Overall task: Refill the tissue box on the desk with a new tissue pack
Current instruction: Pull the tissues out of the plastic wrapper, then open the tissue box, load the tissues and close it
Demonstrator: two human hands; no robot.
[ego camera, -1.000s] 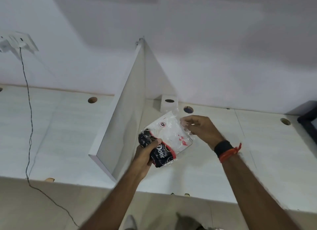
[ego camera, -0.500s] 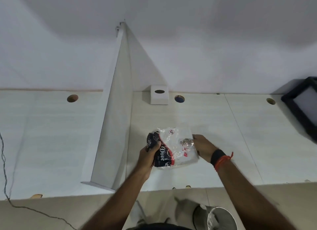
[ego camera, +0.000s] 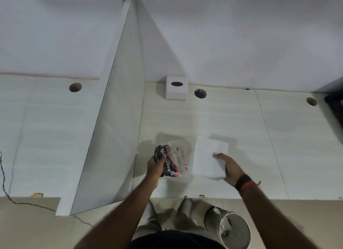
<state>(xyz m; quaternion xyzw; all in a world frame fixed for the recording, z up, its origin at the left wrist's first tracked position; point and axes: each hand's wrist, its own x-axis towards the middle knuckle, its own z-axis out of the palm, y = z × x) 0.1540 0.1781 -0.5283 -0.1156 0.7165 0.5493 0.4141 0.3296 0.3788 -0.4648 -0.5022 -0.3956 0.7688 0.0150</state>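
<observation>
From the head camera, the left hand is closed around the dark, crumpled end of a plastic wrapper. The clear part of the wrapper, with small red marks on it, hangs out past the fingers toward the right and looks flat and slack.

Just right of that grip, the right hand holds a white stack of tissues. The fingers lie across the top of the stack's near right corner, and the thumb is hidden, so it seems pinched at that corner; whether the stack rests on the desk or is lifted off it cannot be told. The stack and the wrapper sit side by side with a narrow gap between them. A dark band with an orange one beside it circles the right wrist.

Well beyond both hands, against the wall, stands the white tissue box, its dark oval slot facing up. A round hole in the desk lies just to its right. A tall white divider rises to the left of the left hand. Below the right forearm, on the floor, is a metal bin.
</observation>
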